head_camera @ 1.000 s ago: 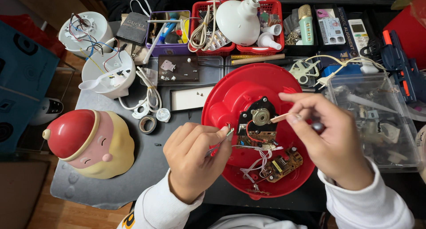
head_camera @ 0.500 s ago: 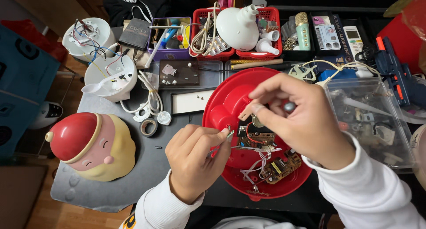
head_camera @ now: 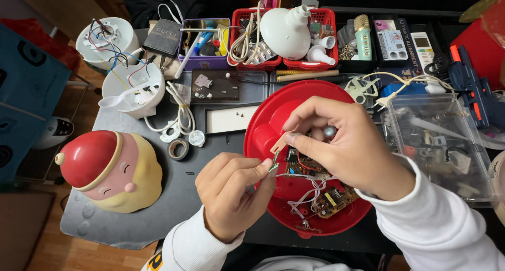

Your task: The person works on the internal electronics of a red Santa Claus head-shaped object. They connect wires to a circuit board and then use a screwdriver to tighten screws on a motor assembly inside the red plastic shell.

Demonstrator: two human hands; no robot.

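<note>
Left hand (head_camera: 231,197): grip pinched, thumb and forefinger pressed together on a thin red-handled tool (head_camera: 268,172). Most of the tool is buried in the fist; only a short stretch and a small greenish tip show. Long axis runs up and to the right from the grip, tip toward the right hand.

Right hand (head_camera: 342,147): grip closed on a small pale tab (head_camera: 279,145) at the thumb and forefinger, with a round metal part (head_camera: 330,131) tucked among the fingers. What the metal part belongs to cannot be made out.

Red round shell (head_camera: 263,134): lies open side up on the desk (head_camera: 158,218), directly under both grips. The right hand covers its middle.

Circuit board (head_camera: 331,200): inside the shell, below the right grip, with white wires (head_camera: 307,189) trailing beside it.

Clear plastic box (head_camera: 447,145): right of the right grip, contents jumbled and indistinct.

Red-capped figure casing (head_camera: 105,171): well left of the left grip.
</note>
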